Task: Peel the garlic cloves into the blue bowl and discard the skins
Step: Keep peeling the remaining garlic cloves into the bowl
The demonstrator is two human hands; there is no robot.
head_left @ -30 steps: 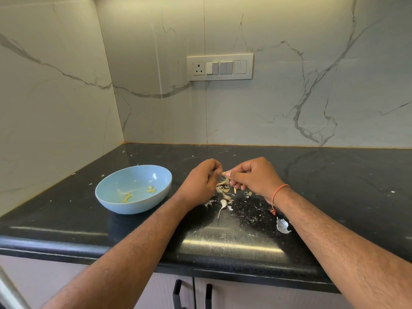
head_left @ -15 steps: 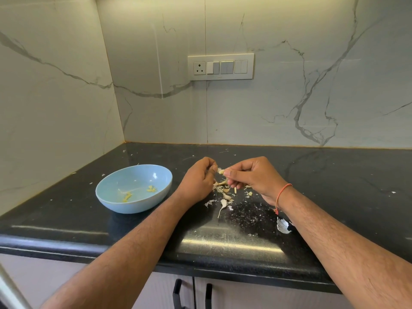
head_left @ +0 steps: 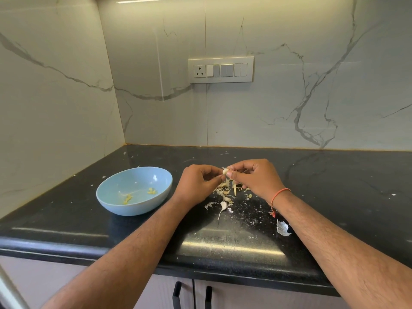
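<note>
1. The countertop [head_left: 223, 244] is black polished stone, glossy enough to throw back a bright streak near its front edge.
2. The wall tiles [head_left: 289, 108] look like smooth marble with grey veins, with a soft sheen.
3. The blue bowl [head_left: 133, 192] has a smooth, satin finish, perhaps ceramic or plastic.
4. The garlic skins [head_left: 225, 190] are thin, dry and papery.
5. The switch plate [head_left: 220, 69] looks like matt plastic.
</note>
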